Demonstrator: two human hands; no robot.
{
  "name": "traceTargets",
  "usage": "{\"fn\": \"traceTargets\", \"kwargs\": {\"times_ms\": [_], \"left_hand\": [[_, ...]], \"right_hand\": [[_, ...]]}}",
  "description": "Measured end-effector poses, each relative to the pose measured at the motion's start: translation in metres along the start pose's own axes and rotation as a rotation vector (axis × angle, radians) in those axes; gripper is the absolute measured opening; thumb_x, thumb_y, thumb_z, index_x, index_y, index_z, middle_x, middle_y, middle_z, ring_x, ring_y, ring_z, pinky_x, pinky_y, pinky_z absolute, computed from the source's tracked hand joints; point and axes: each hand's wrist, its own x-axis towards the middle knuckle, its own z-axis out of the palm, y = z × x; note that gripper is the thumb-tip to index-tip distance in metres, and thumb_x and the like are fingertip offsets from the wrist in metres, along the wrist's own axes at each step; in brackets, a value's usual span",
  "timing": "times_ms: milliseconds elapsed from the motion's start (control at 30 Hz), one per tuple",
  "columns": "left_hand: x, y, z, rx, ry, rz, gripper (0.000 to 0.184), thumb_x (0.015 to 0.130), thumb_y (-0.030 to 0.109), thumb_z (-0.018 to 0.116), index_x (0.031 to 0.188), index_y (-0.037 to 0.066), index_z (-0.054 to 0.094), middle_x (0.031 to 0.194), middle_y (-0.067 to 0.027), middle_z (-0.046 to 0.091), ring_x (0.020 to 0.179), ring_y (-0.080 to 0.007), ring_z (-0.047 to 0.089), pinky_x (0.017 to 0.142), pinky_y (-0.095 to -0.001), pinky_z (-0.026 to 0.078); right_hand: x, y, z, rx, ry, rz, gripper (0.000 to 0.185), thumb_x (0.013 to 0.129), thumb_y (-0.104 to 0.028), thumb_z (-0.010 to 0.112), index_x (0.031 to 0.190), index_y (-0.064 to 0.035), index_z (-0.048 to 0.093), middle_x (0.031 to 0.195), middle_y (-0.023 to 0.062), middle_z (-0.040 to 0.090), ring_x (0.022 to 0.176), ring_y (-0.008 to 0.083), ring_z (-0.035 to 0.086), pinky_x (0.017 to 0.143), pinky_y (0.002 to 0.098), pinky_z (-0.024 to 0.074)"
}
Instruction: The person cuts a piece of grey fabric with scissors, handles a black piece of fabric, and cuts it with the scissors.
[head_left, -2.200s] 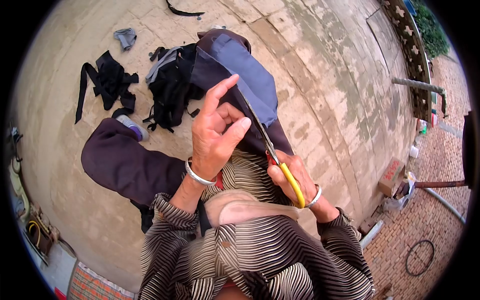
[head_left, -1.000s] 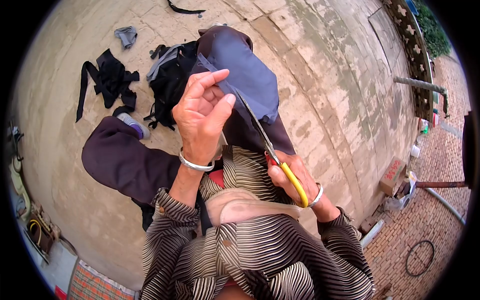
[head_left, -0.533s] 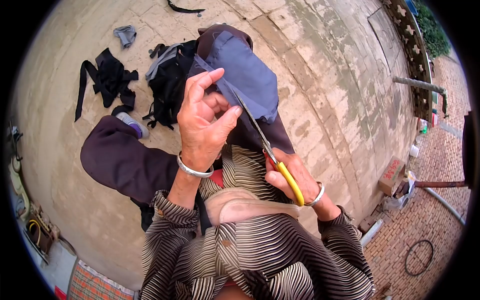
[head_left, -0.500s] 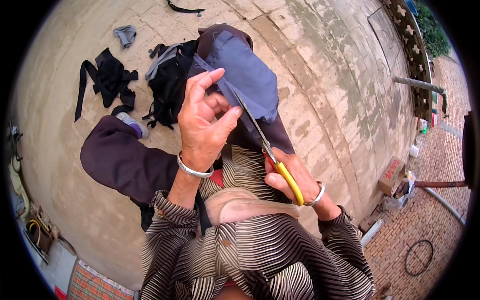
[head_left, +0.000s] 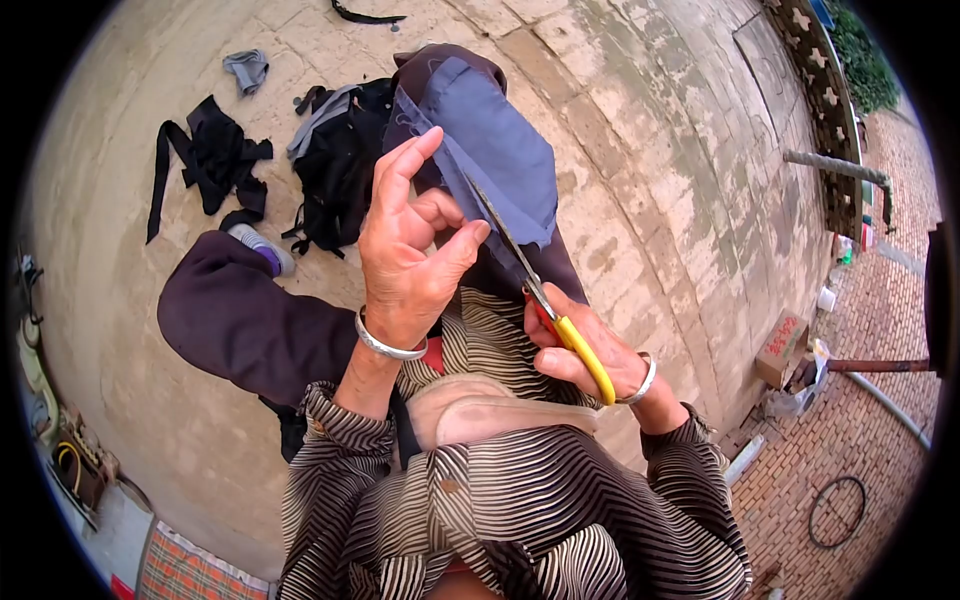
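Observation:
My right hand (head_left: pixel 590 352) is wrapped round the yellow and red handles of a pair of scissors (head_left: pixel 505 235), whose blades point up and to the left along the edge of a blue-grey cloth (head_left: pixel 495 140). This cloth lies over my dark-trousered knee, with frayed threads at its upper left. My left hand (head_left: pixel 415 240) is at the cloth's left edge, forefinger raised and the other fingers curled towards the thumb. A narrow part of the cloth passes by those fingers; whether they pinch it is hidden.
Black cloth pieces (head_left: pixel 215 155), a black and grey garment pile (head_left: pixel 340 165) and a small grey cloth (head_left: pixel 246 70) lie on the paved ground. A cardboard box (head_left: pixel 782 348) stands at the right, near a black ring (head_left: pixel 838 511) on the bricks.
Since the earliest frame my left hand has moved slightly left and down, and more of the blue-grey cloth shows. Both hands have shifted a little since half a second ago; the scissors stay in my right hand.

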Motion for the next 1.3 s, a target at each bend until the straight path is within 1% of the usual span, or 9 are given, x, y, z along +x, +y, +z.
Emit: {"fn": "traceTargets", "kwargs": {"times_ms": [400,433,500,800,833,900,1200,1233,1300], "left_hand": [[-0.002,0.002,0.002,-0.014,0.024,-0.001,0.069,0.073,-0.022,0.057,0.137,-0.008,0.035,0.131,-0.0078,0.035,0.080,-0.0094,0.059,0.071,-0.0229,0.051],[-0.002,0.002,0.000,0.026,-0.007,-0.005,0.070,0.077,-0.018,0.057,0.140,-0.005,0.030,0.110,-0.0065,0.048,0.079,-0.0073,0.056,0.069,-0.0198,0.046],[-0.003,0.002,0.000,0.066,-0.037,-0.008,0.070,0.082,-0.015,0.056,0.144,-0.003,0.025,0.089,-0.0052,0.061,0.078,-0.0053,0.054,0.067,-0.0166,0.042],[-0.003,0.000,-0.001,0.058,-0.040,0.030,0.070,0.082,-0.014,0.056,0.144,-0.002,0.024,0.088,-0.0051,0.061,0.073,-0.0041,0.052,0.061,-0.0157,0.039],[-0.003,0.000,0.000,0.017,-0.009,0.019,0.070,0.078,-0.016,0.057,0.142,-0.005,0.028,0.110,-0.0068,0.048,0.078,-0.0076,0.056,0.068,-0.0203,0.045],[-0.004,0.001,0.000,-0.025,0.021,0.010,0.071,0.074,-0.019,0.057,0.139,-0.008,0.031,0.133,-0.0085,0.035,0.083,-0.0111,0.061,0.075,-0.0248,0.051],[-0.008,-0.002,0.001,-0.034,-0.031,0.021,0.073,0.074,-0.020,0.057,0.141,-0.007,0.029,0.136,-0.0084,0.032,0.084,-0.0109,0.060,0.078,-0.0245,0.050],[-0.008,-0.002,-0.002,0.012,-0.061,0.012,0.073,0.079,-0.017,0.056,0.143,-0.005,0.024,0.114,-0.0078,0.047,0.085,-0.0095,0.059,0.077,-0.0216,0.047],[-0.008,-0.002,-0.004,0.058,-0.090,0.002,0.073,0.083,-0.014,0.056,0.145,-0.002,0.020,0.093,-0.0072,0.062,0.087,-0.0082,0.059,0.077,-0.0187,0.045]], "right_hand": [[0.003,0.003,0.008,-0.121,0.112,-0.037,0.049,0.088,-0.044,0.060,0.088,0.0009,0.041,0.067,0.0166,0.047,0.063,0.0341,0.051,0.062,0.0392,0.0428],[0.004,0.004,0.010,-0.185,0.148,-0.034,0.046,0.089,-0.041,0.060,0.087,0.0013,0.041,0.064,0.0176,0.046,0.060,0.0363,0.050,0.060,0.0401,0.0423],[0.005,0.002,0.013,-0.175,0.179,-0.041,0.044,0.088,-0.037,0.060,0.085,0.0018,0.041,0.062,0.0187,0.045,0.059,0.0378,0.049,0.058,0.0410,0.0417],[0.007,-0.007,0.014,-0.125,0.191,0.040,0.038,0.087,-0.029,0.060,0.080,0.0033,0.042,0.060,0.0189,0.044,0.055,0.0375,0.047,0.056,0.0409,0.0413],[0.008,-0.008,0.013,-0.120,0.183,0.026,0.039,0.087,-0.032,0.060,0.081,0.0033,0.043,0.061,0.0180,0.045,0.055,0.0360,0.048,0.056,0.0398,0.0417],[0.007,-0.002,0.012,-0.091,0.138,-0.014,0.042,0.087,-0.035,0.061,0.084,0.0028,0.043,0.064,0.0167,0.047,0.057,0.0337,0.049,0.057,0.0386,0.0423],[0.008,0.000,0.008,-0.053,0.063,-0.021,0.052,0.085,-0.045,0.063,0.092,0.0011,0.041,0.071,0.0146,0.051,0.065,0.0301,0.053,0.063,0.0365,0.0444],[0.008,0.000,0.009,-0.074,0.089,-0.044,0.052,0.085,-0.045,0.063,0.091,0.0016,0.042,0.071,0.0153,0.051,0.064,0.0307,0.053,0.062,0.0374,0.0447],[0.009,-0.001,0.012,-0.078,0.130,-0.021,0.051,0.085,-0.044,0.063,0.089,0.0021,0.042,0.069,0.0168,0.051,0.063,0.0321,0.053,0.062,0.0385,0.0446]]}}
